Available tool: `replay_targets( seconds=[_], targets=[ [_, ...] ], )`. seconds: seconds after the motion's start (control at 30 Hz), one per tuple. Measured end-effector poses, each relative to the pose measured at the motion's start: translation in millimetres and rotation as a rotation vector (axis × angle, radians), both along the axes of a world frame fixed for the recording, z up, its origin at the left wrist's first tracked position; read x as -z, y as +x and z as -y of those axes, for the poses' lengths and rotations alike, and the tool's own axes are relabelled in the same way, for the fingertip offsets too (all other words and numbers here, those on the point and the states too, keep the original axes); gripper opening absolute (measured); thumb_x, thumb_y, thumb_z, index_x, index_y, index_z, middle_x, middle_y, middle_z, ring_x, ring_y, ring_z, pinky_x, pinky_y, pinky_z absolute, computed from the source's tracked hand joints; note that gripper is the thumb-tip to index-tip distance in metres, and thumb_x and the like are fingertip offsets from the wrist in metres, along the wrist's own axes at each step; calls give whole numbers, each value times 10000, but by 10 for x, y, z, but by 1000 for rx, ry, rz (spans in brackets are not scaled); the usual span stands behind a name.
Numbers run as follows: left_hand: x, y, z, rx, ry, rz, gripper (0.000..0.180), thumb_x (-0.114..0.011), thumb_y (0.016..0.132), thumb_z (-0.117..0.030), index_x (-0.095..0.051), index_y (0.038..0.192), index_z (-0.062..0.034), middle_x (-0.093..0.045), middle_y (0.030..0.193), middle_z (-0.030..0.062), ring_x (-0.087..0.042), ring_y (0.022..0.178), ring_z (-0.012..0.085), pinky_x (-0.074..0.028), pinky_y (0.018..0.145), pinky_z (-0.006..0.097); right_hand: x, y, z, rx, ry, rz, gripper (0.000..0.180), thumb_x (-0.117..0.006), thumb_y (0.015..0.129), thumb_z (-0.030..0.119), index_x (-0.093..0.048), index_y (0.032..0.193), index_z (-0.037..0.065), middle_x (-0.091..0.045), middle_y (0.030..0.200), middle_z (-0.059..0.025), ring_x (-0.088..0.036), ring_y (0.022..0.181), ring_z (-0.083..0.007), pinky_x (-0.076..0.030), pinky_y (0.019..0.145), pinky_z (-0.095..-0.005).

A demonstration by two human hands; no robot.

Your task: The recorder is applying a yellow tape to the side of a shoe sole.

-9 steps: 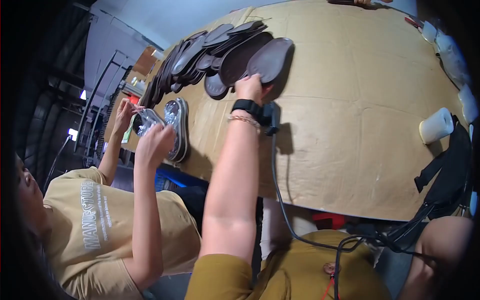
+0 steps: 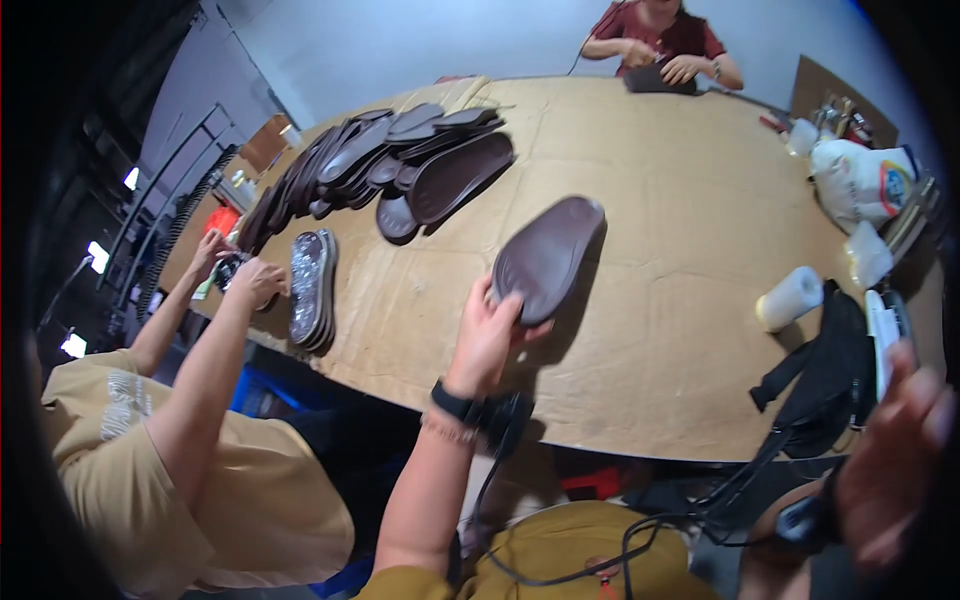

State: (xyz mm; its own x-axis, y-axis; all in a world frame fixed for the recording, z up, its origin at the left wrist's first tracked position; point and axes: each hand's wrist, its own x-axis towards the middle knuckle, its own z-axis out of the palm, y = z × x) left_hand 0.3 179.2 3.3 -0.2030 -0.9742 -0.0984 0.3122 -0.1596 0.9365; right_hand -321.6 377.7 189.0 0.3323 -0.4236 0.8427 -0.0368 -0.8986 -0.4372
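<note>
My left hand [image 2: 490, 335] grips a dark brown shoe insole [image 2: 550, 250] by its near end, thumb on top. The insole is tilted up above the cardboard-covered table [image 2: 660, 350], and its shadow falls to the right. My right hand [image 2: 890, 470] is raised at the right rim, somewhat blurred; its fingers look stretched out and nothing shows in them. Beyond my left hand lies a spread pile of similar brown insoles [image 2: 345, 165], with one large insole [image 2: 462, 178] at its near right side.
Left, a co-worker's hands [image 2: 255, 283] handle a small item beside a stack of soles topped with clear film [image 2: 312, 285]. Another person [image 2: 665, 55] works at the far edge. On the right are a white roll [image 2: 790, 298], a black bag [image 2: 815, 385] and a white plastic pack [image 2: 860, 180].
My left hand has drawn the insole nearer, away from the pile. My right hand has come into view at the right. The view has shifted, showing more of the table's far side.
</note>
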Motion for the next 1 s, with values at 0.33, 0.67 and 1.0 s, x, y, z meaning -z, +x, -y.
replay_targets(
  seconds=[0.33,0.67,1.0],
  targets=[
    [263,117,-870,218,-164,396,546,-602,1074,-39,-378,1567,31,-616,1356,179,-673,1191,231,-617,948,374,204,732,-698,-275,14,165,309,-666,1071,292,-675,1377,251,-779,1206,55,-727,1095,-207,-344,1134,-601],
    [-1333,390,-1241,574,-910,12,652,-441,1125,-452,-431,1610,-17,-530,1581,261,-512,1474,370,-412,1188,536,307,1014,-1170,60,51,423,755,-781,982,407,-476,1535,-6,-711,1224,-97,-670,1025,-218,-372,1107,-563],
    [-1578,807,-478,232,-863,714,638,-545,1064,-429,-496,1552,-21,-552,1537,271,-529,1440,400,-432,1165,539,485,387,-466,791,346,354,429,-601,1071,141,-563,1437,-78,-728,1310,-200,-722,1205,-292,-542,1102,-415]
  ],
)
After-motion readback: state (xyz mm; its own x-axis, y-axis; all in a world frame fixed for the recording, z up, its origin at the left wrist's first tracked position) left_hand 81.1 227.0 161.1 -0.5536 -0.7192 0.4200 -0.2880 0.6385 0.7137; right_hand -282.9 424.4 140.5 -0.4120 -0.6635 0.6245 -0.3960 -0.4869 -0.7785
